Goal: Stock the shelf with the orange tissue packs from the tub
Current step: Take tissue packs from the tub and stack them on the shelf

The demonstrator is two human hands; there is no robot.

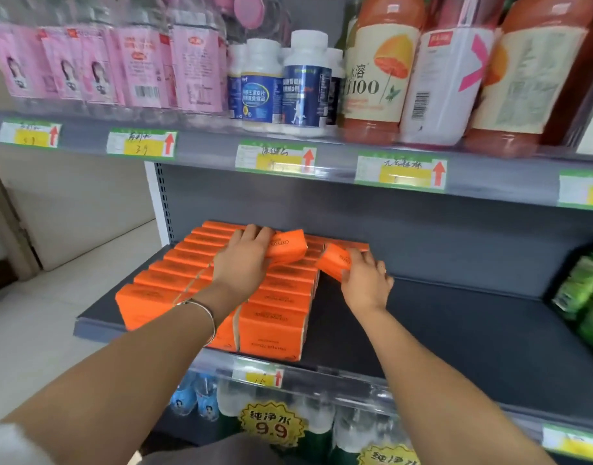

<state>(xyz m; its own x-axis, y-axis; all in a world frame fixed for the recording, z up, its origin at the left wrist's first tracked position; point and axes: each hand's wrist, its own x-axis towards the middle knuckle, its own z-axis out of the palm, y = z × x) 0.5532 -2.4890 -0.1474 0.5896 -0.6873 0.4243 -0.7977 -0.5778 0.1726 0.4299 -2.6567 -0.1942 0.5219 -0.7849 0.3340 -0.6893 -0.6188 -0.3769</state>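
**Q:** How many hands are shown, and what does each hold?
**A:** 2. The left hand (244,260), at frame centre, curls around 1 orange tissue pack (286,246) above the stocked rows. The right hand (365,280) grips a 2nd pack (333,261), tilted, just right of them.

**Q:** Where are the remaining packs?
**A:** On the grey shelf (456,330), centre-left. The stocked packs (271,327) stand in 2 long rows running front to back, with more behind the hands. The exact total cannot be told.
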